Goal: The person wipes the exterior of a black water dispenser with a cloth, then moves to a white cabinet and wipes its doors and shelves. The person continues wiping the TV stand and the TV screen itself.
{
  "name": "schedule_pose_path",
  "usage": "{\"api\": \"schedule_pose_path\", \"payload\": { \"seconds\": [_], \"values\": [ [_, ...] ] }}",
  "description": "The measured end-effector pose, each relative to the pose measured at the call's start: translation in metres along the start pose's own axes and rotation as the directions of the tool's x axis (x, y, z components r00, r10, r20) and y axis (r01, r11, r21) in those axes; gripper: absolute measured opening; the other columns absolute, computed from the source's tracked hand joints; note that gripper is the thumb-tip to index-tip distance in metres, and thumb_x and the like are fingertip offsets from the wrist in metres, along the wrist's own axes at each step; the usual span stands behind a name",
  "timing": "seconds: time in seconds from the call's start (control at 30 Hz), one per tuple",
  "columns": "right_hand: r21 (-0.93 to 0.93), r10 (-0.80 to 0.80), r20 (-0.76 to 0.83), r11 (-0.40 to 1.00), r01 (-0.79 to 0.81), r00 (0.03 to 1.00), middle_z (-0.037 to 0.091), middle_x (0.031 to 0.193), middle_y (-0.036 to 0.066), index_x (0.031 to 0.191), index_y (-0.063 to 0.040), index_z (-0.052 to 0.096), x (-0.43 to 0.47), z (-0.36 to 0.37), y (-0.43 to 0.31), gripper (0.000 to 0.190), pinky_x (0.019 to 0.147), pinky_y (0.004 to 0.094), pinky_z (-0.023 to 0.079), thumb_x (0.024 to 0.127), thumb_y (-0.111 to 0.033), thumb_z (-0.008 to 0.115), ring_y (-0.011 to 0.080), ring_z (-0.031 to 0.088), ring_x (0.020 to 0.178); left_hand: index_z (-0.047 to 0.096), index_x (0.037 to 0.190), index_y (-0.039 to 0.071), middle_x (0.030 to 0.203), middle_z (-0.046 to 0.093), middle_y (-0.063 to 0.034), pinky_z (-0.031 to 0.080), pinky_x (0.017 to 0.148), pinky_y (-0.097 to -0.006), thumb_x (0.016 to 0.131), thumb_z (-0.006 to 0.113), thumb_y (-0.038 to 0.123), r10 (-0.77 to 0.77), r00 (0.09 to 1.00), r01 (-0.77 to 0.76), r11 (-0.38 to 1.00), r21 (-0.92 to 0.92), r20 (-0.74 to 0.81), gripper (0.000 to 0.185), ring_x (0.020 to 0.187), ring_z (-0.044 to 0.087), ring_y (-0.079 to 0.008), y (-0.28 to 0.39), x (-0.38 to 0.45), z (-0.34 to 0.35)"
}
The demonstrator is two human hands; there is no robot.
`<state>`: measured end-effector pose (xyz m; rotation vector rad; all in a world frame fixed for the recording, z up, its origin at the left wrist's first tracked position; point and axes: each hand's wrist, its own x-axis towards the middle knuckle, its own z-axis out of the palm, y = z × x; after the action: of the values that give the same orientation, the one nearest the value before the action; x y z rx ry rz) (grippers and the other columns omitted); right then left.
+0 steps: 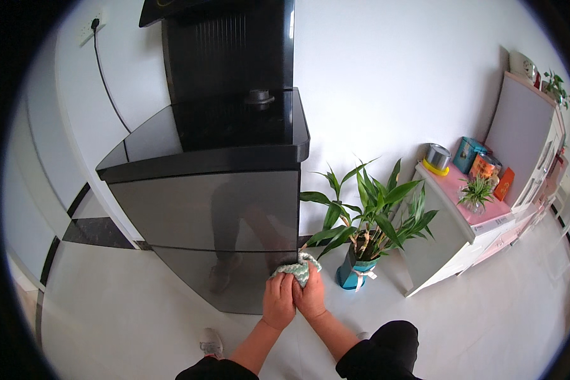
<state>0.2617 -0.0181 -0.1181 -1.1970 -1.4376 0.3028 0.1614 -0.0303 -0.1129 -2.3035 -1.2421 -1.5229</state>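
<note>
A green-and-white cloth [298,270] is bunched against the lower right edge of a glossy black cabinet [204,209]. My left hand [279,300] grips the cloth from the left, its fingers curled over the fabric. Close beside it, touching, my right hand [309,293] holds the cloth's right part; some of its fingers are hidden. The dark cabinet front shows a faint reflection of legs.
Right of the cabinet stands a leafy plant in a blue vase [351,273]. Beyond it is a white cabinet [437,237] with a pink top bearing tins and a small plant. A black cord [105,80] hangs from a wall socket at the upper left.
</note>
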Motion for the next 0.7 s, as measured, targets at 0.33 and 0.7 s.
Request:
{"api": "schedule_pose_path", "payload": {
  "seconds": [0.33, 0.7],
  "values": [
    [0.011, -0.061, 0.084, 0.998, 0.061, 0.995, 0.057, 0.111, 0.023, 0.125, -0.002, 0.046, 0.041, -0.023, -0.032, 0.051, 0.087, 0.0446, 0.046, 0.079, -0.011, 0.068, 0.0424, 0.055, 0.103, 0.048, 0.125, 0.000, 0.124, 0.049, -0.0188, 0.045, 0.090, -0.0452, 0.081, 0.065, 0.003, -0.061, 0.990, 0.070, 0.995, 0.069, -0.126, 0.047, 0.105, 0.051, -0.0380, 0.015, 0.029, -0.009],
    [-0.025, 0.160, 0.410, 0.986, -0.165, 0.898, 0.056, 0.108, 0.026, 0.116, -0.004, 0.044, -0.007, -0.018, 0.037, 0.035, 0.080, 0.0500, 0.045, 0.089, -0.020, 0.061, 0.0474, 0.054, 0.099, 0.047, 0.123, 0.001, 0.120, 0.047, -0.0197, 0.045, 0.088, -0.0439, 0.079, 0.059, -0.004, -0.358, 0.930, 0.355, 0.934, -0.047, -0.079, 0.046, 0.107, 0.051, -0.0383, 0.025, -0.036, 0.034]
  ]
}}
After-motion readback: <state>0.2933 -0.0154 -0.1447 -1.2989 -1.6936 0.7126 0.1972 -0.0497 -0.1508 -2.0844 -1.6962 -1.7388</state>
